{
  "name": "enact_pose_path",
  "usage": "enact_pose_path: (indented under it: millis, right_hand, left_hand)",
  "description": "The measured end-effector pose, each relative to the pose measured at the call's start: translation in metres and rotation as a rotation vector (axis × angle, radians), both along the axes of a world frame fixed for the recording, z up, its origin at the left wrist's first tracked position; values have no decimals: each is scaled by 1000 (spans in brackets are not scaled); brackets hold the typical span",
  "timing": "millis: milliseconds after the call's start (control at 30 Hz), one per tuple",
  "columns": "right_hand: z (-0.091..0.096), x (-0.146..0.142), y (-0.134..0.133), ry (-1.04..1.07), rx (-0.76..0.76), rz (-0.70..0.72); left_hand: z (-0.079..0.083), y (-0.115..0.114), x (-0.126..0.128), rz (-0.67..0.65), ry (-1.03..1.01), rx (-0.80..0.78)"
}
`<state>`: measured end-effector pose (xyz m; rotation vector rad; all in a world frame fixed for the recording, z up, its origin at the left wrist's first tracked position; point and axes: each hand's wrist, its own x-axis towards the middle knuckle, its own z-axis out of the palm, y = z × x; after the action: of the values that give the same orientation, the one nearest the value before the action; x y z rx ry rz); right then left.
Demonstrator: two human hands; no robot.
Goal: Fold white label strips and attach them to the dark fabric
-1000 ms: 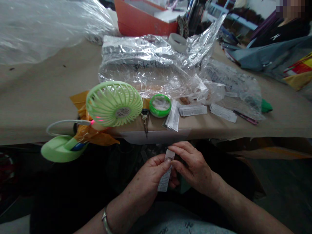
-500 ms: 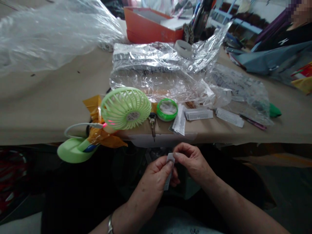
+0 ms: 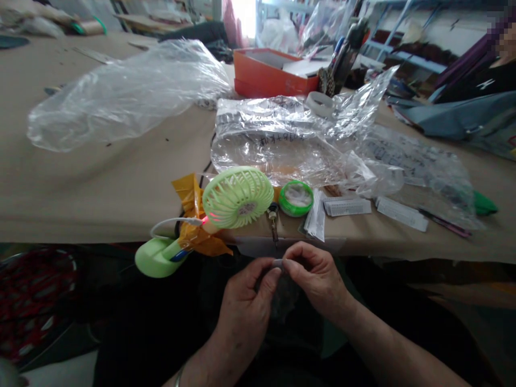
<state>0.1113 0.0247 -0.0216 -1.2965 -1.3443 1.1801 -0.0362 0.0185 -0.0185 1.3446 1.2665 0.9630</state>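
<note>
Below the table's front edge, my left hand (image 3: 248, 301) and my right hand (image 3: 316, 277) meet fingertip to fingertip. Between them is a small pale printed label (image 3: 278, 263), of which only a short end shows; the rest is hidden by my fingers or turned away. Thumb and index finger of each hand pinch it. Just beyond, a thin pointed tool (image 3: 274, 220) lies at the edge, beside a green round tub (image 3: 296, 198) with white contents. Stacks of similar labels (image 3: 347, 206) and a bundle of white strips (image 3: 315, 216) lie to the right.
A green fan (image 3: 238, 198) is fixed to the table edge with brown tape (image 3: 207, 242). Clear plastic bags (image 3: 278, 145), a tape roll (image 3: 320, 104) and an orange box (image 3: 274, 75) are behind. Tweezers (image 3: 445, 223) lie right; another person (image 3: 489, 78) is partly visible at far right.
The label stood upright with its long side showing; now only a short end is visible between my fingertips. My head view has tilted up and shifted left.
</note>
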Motion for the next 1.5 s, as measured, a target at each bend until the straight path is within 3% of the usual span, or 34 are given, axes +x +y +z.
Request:
enact_pose_path:
  millis: [167,367,1033,1267,1367,1500]
  right_hand:
    - [4,-2,4,-64,73,-12]
    - [4,-2,8,-130,133,5]
    - [0,-3,13,-116,171,-33]
    - [-3,7,-7,-62,117,-21]
    - [5,26,-17,-298,265,7]
    - [12,57,-11,-679,638,-102]
  left_hand:
    - [6,11,-1,41,153,204]
    - [5,14,-2,43,219,307]
    - [4,24,2,84,239,341]
    - [4,12,-4,43,213,315]
    - [-4,9,-7,33,201,253]
    - [-22,11,-6,30,201,80]
